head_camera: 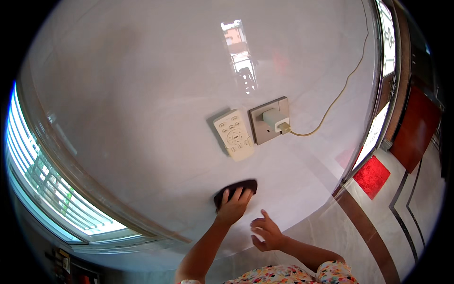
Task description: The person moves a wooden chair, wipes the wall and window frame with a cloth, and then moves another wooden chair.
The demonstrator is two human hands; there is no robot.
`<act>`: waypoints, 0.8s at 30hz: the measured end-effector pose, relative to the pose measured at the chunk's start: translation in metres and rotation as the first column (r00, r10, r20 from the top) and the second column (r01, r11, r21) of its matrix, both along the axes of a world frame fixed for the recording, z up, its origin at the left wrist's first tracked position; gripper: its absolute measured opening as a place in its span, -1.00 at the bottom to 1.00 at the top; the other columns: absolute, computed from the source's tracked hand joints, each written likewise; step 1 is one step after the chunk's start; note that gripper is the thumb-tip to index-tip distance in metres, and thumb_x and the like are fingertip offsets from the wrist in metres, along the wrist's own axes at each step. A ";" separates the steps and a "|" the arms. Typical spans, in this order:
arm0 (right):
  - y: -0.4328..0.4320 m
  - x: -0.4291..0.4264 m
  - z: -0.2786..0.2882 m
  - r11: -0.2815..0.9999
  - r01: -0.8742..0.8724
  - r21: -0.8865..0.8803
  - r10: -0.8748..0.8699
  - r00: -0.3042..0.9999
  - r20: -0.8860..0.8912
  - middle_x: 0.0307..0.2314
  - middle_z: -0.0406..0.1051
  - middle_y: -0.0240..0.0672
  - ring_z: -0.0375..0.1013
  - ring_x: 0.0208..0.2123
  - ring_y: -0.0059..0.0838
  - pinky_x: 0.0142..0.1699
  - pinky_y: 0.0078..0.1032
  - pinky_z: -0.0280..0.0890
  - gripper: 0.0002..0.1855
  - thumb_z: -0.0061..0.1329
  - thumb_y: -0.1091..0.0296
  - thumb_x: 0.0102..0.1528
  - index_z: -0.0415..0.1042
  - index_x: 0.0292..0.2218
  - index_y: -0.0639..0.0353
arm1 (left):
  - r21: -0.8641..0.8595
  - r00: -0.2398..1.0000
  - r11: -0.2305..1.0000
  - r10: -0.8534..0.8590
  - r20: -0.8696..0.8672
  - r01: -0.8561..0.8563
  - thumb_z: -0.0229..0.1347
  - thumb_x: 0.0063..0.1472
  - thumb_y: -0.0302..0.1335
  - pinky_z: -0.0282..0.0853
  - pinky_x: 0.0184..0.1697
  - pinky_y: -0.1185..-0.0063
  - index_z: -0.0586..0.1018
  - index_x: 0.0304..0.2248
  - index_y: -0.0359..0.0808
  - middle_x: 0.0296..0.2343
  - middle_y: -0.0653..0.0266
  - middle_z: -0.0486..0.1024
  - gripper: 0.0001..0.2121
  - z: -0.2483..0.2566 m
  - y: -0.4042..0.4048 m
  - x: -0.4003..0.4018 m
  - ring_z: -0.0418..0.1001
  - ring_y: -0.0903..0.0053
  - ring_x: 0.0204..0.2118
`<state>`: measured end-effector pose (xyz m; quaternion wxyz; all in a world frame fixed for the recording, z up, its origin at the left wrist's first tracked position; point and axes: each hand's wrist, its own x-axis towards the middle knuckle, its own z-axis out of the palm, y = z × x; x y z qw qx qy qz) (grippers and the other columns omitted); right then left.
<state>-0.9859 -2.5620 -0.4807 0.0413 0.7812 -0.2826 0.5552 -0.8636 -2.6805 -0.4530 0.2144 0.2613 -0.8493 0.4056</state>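
Observation:
My left hand [234, 207] presses a dark cloth [247, 185] flat against the glossy pale wall [159, 142], its fingers spread over the cloth. To its right and a little lower, my right hand [266, 230] is held in front of the wall with its fingers apart and nothing in it. Above the cloth, a cream remote control [234, 136] is on the wall, beside a wall socket [260, 134]. A white charger [273, 120] is plugged into that socket.
A thin cable [331, 106] runs from the charger up the right side of the wall. A barred window [53, 184] lies at the left. At the right are a doorway, a red mat [372, 176] and a reddish-brown panel [416, 129]. Dark stripes cross the floor [386, 227].

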 end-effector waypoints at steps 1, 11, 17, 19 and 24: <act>0.004 -0.008 -0.003 0.998 0.045 0.037 -0.047 0.997 0.062 -0.37 0.29 -0.20 0.34 -0.34 -0.22 0.06 -0.05 -0.05 -0.49 -0.07 0.58 -0.24 0.16 -0.18 0.16 | -0.067 0.990 0.995 -0.077 -0.116 0.070 -0.03 -0.03 -0.38 -0.12 0.02 0.25 0.47 -0.30 -0.08 -0.24 0.50 0.30 -0.77 0.011 -0.004 -0.019 0.18 0.53 -0.09; 0.000 -0.040 0.001 0.961 0.231 0.155 -0.274 0.878 0.393 -0.22 0.21 0.01 0.22 -0.16 -0.12 0.07 -0.15 -0.05 -0.54 -0.27 0.56 -0.08 0.06 -0.08 0.39 | -0.098 0.950 0.975 -0.218 -0.223 0.201 -0.08 0.04 -0.36 -0.32 0.14 0.34 0.47 -0.25 -0.18 -0.16 0.43 0.29 -0.74 0.071 -0.005 -0.097 0.12 0.53 0.00; -0.071 -0.019 0.037 0.984 0.180 0.007 -0.163 0.872 0.462 0.02 -0.06 0.06 -0.03 0.06 -0.06 0.12 -0.29 -0.17 -0.49 -0.48 0.32 0.08 -0.03 0.03 0.40 | 0.392 0.889 0.803 -0.357 -0.286 0.448 -0.07 -0.02 -0.43 -0.21 0.13 0.38 0.47 -0.30 -0.28 -0.18 0.33 0.34 -0.75 0.097 0.006 -0.065 0.12 0.48 0.03; -0.080 -0.012 0.044 0.979 0.203 0.018 -0.188 0.866 0.464 0.03 -0.07 0.04 -0.05 0.06 -0.08 0.11 -0.30 -0.18 -0.49 -0.49 0.29 0.09 -0.02 0.03 0.40 | 0.440 0.871 0.754 -0.388 -0.300 0.488 -0.06 -0.03 -0.46 -0.16 0.12 0.35 0.47 -0.31 -0.30 -0.19 0.27 0.35 -0.76 0.107 0.008 -0.046 0.12 0.45 0.03; -0.097 -0.005 0.058 0.832 0.513 0.213 -0.542 0.667 0.512 -0.16 0.08 0.00 0.03 -0.14 -0.16 -0.02 -0.36 -0.08 -0.53 -0.19 0.35 0.03 0.07 -0.05 0.36 | -0.219 0.918 0.956 -0.258 -0.300 0.197 -0.12 0.04 -0.51 -0.15 0.07 0.13 0.46 -0.32 -0.31 -0.20 0.07 0.35 -0.80 0.127 0.020 0.053 0.12 0.17 0.01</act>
